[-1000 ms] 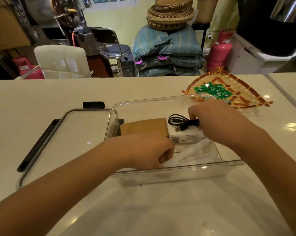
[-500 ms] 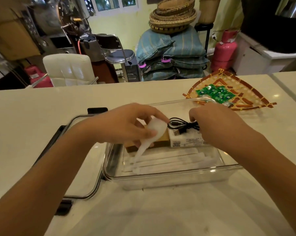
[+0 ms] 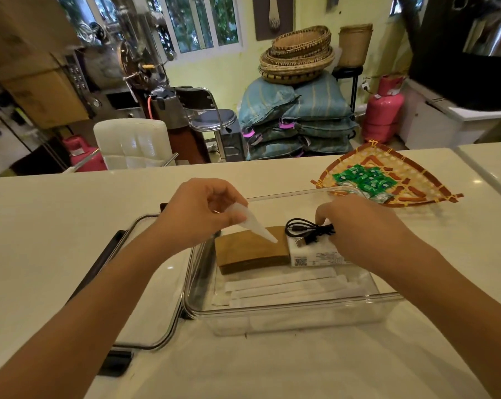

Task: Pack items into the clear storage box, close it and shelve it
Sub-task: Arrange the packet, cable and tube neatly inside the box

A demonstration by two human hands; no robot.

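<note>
The clear storage box (image 3: 286, 308) sits open on the white counter. Inside lie a brown flat packet (image 3: 250, 250), a white box with a QR label (image 3: 312, 256), a coiled black USB cable (image 3: 305, 230) on top of it, and several white paper-wrapped sticks (image 3: 289, 287) along the near side. My left hand (image 3: 200, 210) hovers over the box's left end, pinching a white wrapped piece (image 3: 256, 226) that points down at the brown packet. My right hand (image 3: 358, 226) rests on the white box and grips the cable. The clear lid (image 3: 154, 283) with black clips lies left of the box.
A woven fan-shaped tray (image 3: 410, 182) with several green sachets (image 3: 364, 180) lies at the back right of the counter, touching the box's far corner. Beyond the counter stand a white chair (image 3: 131, 142), a metal stool and stacked cushions.
My left hand came up out of the box's near side holding the white wrapped piece and now holds it higher over the brown packet. The right hand stayed on the cable.
</note>
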